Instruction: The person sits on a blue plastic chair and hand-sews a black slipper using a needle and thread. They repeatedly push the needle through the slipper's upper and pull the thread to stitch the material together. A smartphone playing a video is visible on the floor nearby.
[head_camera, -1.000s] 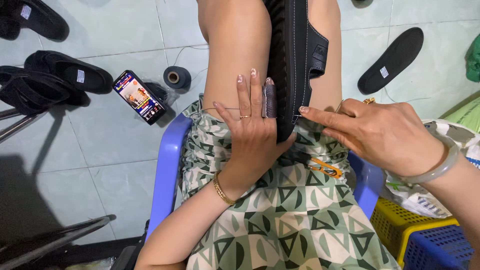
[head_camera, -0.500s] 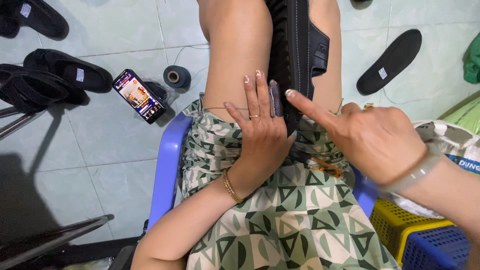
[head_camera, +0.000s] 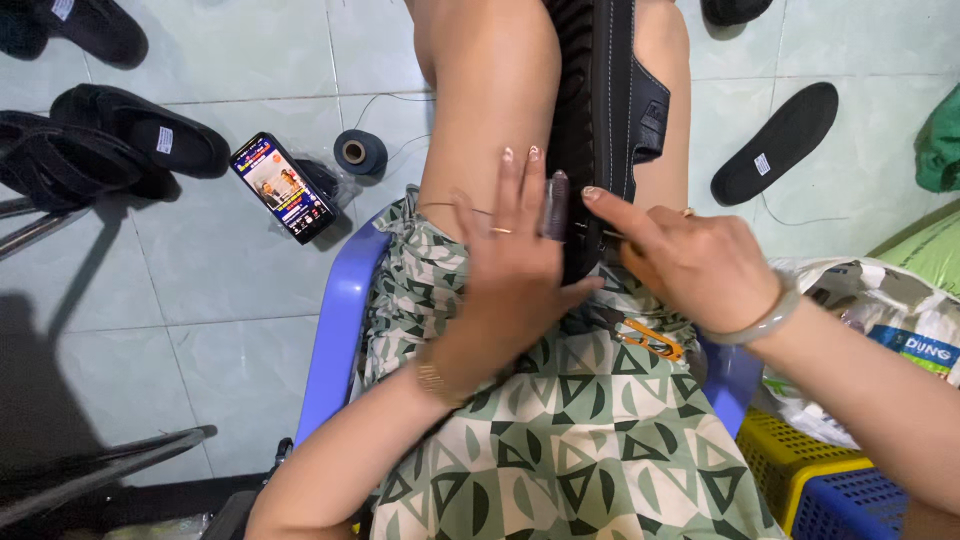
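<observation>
Two bare hands are working on a black sandal (head_camera: 600, 90) that is lying lengthwise between the seated person's knees, sole edge up, with white stitching running along its rim. The left hand (head_camera: 515, 260) is lying flat, fingers extended and unclenched, palm resting on the thigh and the patterned green dress (head_camera: 560, 440); its index finger, capped with a dark thimble (head_camera: 556, 205), is pressing against the near side of the sandal, just left of the stitched edge. A ring is sitting on one left finger, and a thin pale thread (head_camera: 450, 207) is running across the knee beside the fingertips. The right hand (head_camera: 690, 265) is reaching in from the opposite side, forefinger stretched out and touching the sandal's edge just right of the thimble; the remaining right fingers are curled loosely, and whether they are pinching a needle cannot be told. A pale bangle (head_camera: 765, 320) is circling the right wrist. An orange-handled tool (head_camera: 650, 340) is resting on the lap just below the right fingers. Well left of the left fingers, a lit phone (head_camera: 283, 187) and a dark thread spool (head_camera: 358, 152) are lying on the tiled floor, with more black sandals (head_camera: 110, 135) beyond. Right of the right hand, a loose black insole (head_camera: 775, 142) is lying on the floor, well apart
</observation>
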